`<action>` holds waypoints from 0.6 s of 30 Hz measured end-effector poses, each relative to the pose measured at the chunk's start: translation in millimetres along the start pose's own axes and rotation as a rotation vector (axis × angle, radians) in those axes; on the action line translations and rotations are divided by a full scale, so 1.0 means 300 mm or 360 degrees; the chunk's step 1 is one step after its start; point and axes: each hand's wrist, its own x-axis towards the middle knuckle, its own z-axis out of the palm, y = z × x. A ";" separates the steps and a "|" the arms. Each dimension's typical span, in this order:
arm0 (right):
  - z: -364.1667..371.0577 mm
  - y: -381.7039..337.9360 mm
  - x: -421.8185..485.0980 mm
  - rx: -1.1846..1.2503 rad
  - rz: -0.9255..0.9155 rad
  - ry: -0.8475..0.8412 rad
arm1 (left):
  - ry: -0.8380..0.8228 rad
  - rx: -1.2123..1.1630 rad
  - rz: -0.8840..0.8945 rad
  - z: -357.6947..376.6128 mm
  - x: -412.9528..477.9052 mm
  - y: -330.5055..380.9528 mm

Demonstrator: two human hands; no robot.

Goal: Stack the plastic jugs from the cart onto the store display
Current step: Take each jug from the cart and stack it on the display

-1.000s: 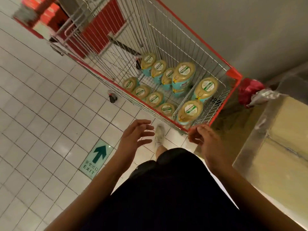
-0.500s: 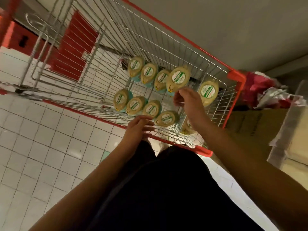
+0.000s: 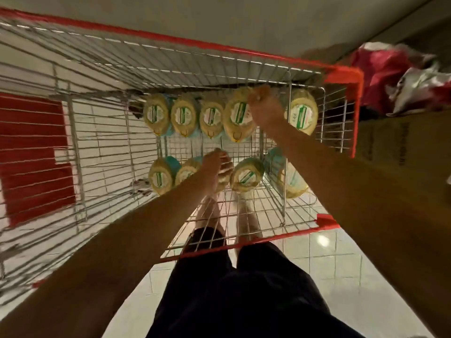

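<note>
Left hand (image 3: pixel 216 167) and right hand (image 3: pixel 264 106) each grip yellow, green-labelled jugs (image 3: pixel 156 115) in cart (image 3: pixel 341 72).

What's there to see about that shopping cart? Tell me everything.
The shopping cart is a silvery wire-mesh basket with a red rim, seen from above, standing on pale floor tiles beside a wall. A red panel sits at its jug-free end. Yellowish jugs sit on its floor in two rows. Both hands are inside: the right hand grips a far-row jug, the left hand reaches the near row.
</note>
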 end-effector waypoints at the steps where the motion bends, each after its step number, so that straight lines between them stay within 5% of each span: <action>1: 0.016 0.010 0.047 -0.0017 0.0022 -0.0009 | 0.0012 -0.0016 -0.0017 0.005 0.059 0.011; 18: 0.185 0.192 0.310 0.0285 0.0002 0.0015 | -0.0152 -0.0669 -0.0152 0.128 0.525 0.132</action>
